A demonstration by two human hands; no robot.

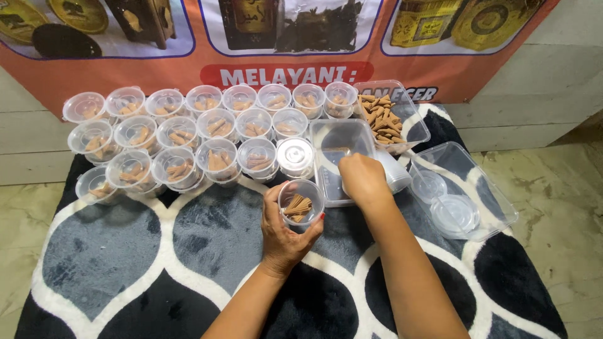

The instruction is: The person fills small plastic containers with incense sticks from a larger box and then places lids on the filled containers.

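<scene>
Clear plastic cup (300,202) held in the left hand (284,231) — fingers wrapped around its side and bottom, cup open at top, several tan incense cones (296,208) inside. Cup sits just above the grey-black-white patterned rug (157,251), near the middle of the view, right below the rows of filled cups.

Right hand (362,179) is knuckles-up over an empty rectangular clear container (339,147), fingers curled down and together; what it pinches, if anything, is hidden — cannot tell. A stack of clear cups (394,172) lies on its side just right of that hand, partly behind it.

Behind the empty container, another rectangular clear container (408,119) holds a loose pile of the same tan cones. Far right, a third clear container (477,188) holds round clear lids (453,215).

Left half of the rug: three rows of lidded clear cups (182,135), each with a few cones inside, packed touching each other. One lidded cup (295,157) at the right end of the front row looks shiny on top, contents not readable.

Orange banner (157,69) with pictures of ornate gold and dark boxes hangs on the wall behind. Pale stone floor (559,207) shows on both sides of the rug.
</scene>
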